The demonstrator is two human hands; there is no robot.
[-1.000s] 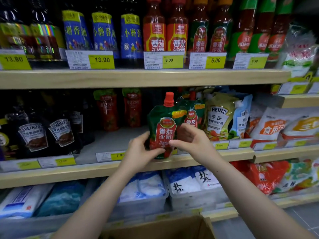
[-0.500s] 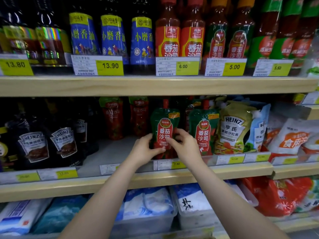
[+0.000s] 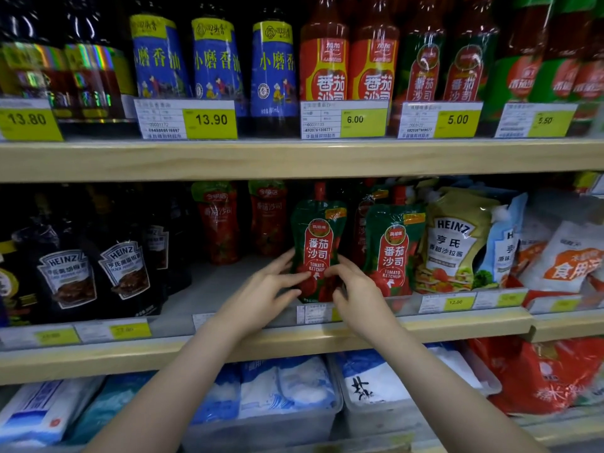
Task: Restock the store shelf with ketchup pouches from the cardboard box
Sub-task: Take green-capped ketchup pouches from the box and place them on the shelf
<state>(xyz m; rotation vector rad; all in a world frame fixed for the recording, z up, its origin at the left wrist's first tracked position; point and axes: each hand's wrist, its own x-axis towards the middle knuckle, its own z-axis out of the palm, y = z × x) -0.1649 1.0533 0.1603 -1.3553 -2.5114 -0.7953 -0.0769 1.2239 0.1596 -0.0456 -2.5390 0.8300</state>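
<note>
A green and red ketchup pouch (image 3: 317,237) with a red cap stands upright on the middle shelf (image 3: 457,325). My left hand (image 3: 264,292) holds its lower left side and my right hand (image 3: 354,289) holds its lower right side, thumbs on the front. A second ketchup pouch (image 3: 394,246) of the same kind stands just to its right, with a third partly hidden behind. The cardboard box is out of view.
Heinz salad dressing pouches (image 3: 457,237) stand right of the ketchup. Black Heinz pouches (image 3: 124,266) fill the left, and red sauce pouches (image 3: 219,220) stand at the back. Bottles line the top shelf (image 3: 294,158). Salt bags (image 3: 294,387) in clear bins lie below.
Both hands have carried the pouch from the shelf's front edge back onto the shelf, beside the other pouch. The camera has moved closer and the box has dropped out of view.
</note>
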